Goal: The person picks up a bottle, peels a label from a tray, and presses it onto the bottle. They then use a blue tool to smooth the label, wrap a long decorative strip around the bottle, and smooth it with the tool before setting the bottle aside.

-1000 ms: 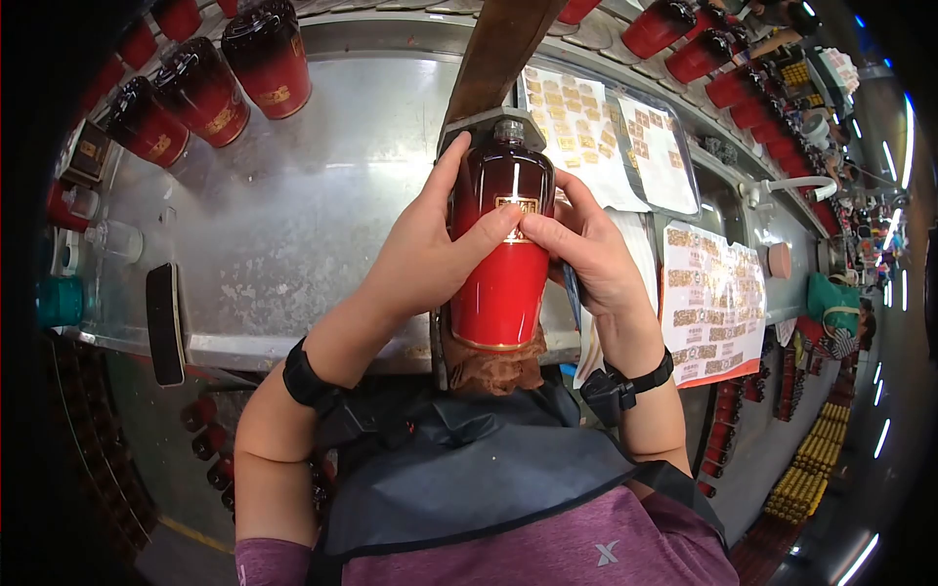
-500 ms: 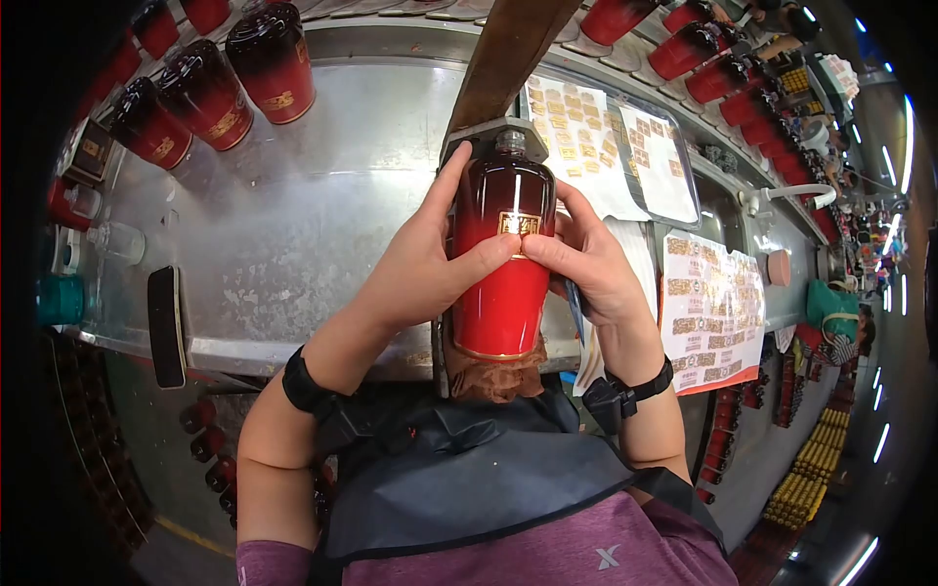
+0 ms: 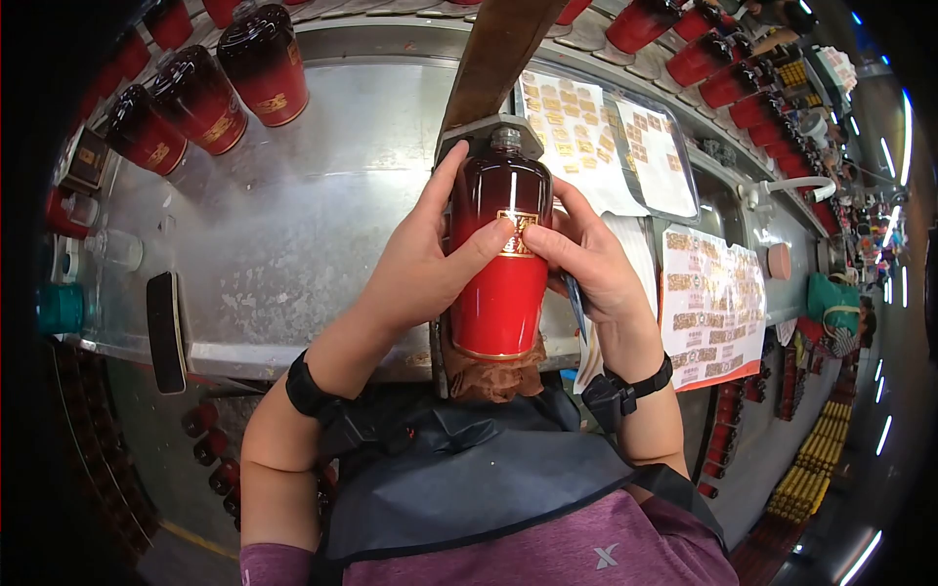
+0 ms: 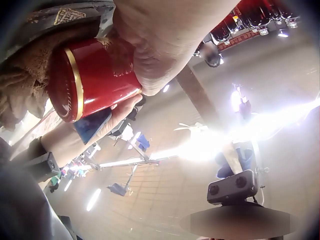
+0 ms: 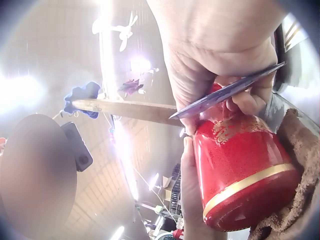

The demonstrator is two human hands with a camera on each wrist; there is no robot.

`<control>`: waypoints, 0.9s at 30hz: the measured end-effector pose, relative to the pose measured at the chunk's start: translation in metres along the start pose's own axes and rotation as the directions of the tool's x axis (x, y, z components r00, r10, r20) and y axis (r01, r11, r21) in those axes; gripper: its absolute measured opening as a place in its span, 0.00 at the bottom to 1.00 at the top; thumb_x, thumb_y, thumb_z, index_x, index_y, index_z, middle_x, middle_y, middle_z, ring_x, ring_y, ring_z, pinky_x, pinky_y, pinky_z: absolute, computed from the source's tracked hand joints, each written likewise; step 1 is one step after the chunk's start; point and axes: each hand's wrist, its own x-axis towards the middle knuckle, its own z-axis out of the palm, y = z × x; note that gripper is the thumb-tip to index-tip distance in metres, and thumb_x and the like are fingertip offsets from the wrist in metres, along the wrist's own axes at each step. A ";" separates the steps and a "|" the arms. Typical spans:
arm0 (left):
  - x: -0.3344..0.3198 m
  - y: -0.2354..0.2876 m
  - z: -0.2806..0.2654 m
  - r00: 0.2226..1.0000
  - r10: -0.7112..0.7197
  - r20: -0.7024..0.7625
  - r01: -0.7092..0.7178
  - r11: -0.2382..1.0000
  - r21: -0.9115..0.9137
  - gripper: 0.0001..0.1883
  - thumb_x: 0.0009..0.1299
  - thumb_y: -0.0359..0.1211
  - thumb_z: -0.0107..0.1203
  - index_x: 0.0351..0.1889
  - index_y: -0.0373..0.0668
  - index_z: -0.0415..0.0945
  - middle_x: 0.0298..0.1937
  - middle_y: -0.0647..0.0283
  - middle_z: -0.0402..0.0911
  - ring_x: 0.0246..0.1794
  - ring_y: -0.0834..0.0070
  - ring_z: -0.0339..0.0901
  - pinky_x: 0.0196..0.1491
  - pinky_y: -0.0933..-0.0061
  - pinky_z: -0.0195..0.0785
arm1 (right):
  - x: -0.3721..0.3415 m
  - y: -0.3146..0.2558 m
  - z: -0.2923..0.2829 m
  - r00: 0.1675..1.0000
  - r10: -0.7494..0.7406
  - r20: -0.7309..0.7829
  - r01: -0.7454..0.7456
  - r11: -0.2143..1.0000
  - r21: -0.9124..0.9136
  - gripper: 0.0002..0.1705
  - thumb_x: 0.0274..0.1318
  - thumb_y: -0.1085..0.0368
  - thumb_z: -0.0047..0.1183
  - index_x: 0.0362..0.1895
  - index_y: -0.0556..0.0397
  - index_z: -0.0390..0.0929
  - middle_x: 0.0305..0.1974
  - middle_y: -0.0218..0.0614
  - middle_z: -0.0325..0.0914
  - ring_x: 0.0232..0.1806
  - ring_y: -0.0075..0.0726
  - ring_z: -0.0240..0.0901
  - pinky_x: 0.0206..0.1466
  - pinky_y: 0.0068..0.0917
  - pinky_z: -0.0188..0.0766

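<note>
A glossy bottle, dark at the shoulder and red below, lies on a holder with its neck pointing away and its base on a brown cloth. The left hand grips its left side, thumb on the gold label. From the right, the right hand holds it, thumb at the label's other edge. A thin flat blade-like piece is held in the right hand in the right wrist view. The bottle's red base shows in the left wrist view.
Red bottles stand at the upper left. Sheets of gold labels lie on a tray behind the right hand, and another label sheet is at the right. A dark flat object sits at the table's left front edge.
The thumbs have shifted over the label: they were together near its middle, then at its lower edge, and now lie apart toward its two sides, showing more gold characters.
</note>
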 end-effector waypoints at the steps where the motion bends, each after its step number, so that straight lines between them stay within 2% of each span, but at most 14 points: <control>1: 0.000 0.001 0.000 1.000 0.000 0.002 0.000 1.000 0.000 0.44 0.73 0.36 0.59 0.77 0.29 0.41 0.72 0.44 0.61 0.69 0.65 0.66 0.68 0.67 0.62 | 0.000 0.000 0.000 1.000 0.001 0.008 -0.001 1.000 0.000 0.44 0.58 0.66 0.64 0.73 0.60 0.54 0.54 0.46 0.76 0.56 0.33 0.74 0.61 0.29 0.70; 10: 0.000 0.005 0.001 1.000 -0.015 -0.013 0.015 0.999 0.035 0.42 0.74 0.35 0.57 0.77 0.31 0.43 0.70 0.46 0.63 0.67 0.66 0.67 0.66 0.67 0.63 | 0.000 0.001 0.003 1.000 -0.023 -0.014 0.023 1.000 0.008 0.44 0.59 0.64 0.64 0.73 0.61 0.55 0.53 0.45 0.77 0.55 0.32 0.74 0.60 0.28 0.69; 15: -0.002 0.008 0.002 0.998 -0.060 -0.020 0.060 0.998 -0.029 0.41 0.74 0.35 0.57 0.77 0.32 0.43 0.70 0.46 0.64 0.66 0.66 0.68 0.65 0.68 0.65 | 0.002 0.004 0.000 1.000 -0.011 -0.012 0.011 1.000 -0.013 0.45 0.57 0.62 0.66 0.73 0.61 0.55 0.50 0.43 0.78 0.52 0.31 0.75 0.59 0.27 0.69; 22: -0.002 0.009 0.004 0.999 -0.029 -0.033 0.027 0.999 -0.041 0.40 0.74 0.34 0.56 0.77 0.32 0.43 0.68 0.47 0.66 0.65 0.66 0.70 0.65 0.69 0.65 | 0.003 0.006 -0.003 0.999 -0.031 0.009 0.031 0.999 -0.016 0.46 0.57 0.62 0.66 0.73 0.61 0.55 0.49 0.42 0.78 0.52 0.30 0.76 0.58 0.27 0.69; 27: 0.002 0.015 0.004 0.994 -0.085 -0.074 0.083 0.996 -0.037 0.37 0.75 0.34 0.56 0.75 0.29 0.48 0.67 0.47 0.67 0.64 0.67 0.70 0.65 0.69 0.65 | 0.002 0.003 -0.001 1.000 -0.017 -0.004 0.017 1.000 0.021 0.46 0.56 0.62 0.67 0.73 0.61 0.55 0.50 0.42 0.78 0.52 0.30 0.76 0.59 0.27 0.70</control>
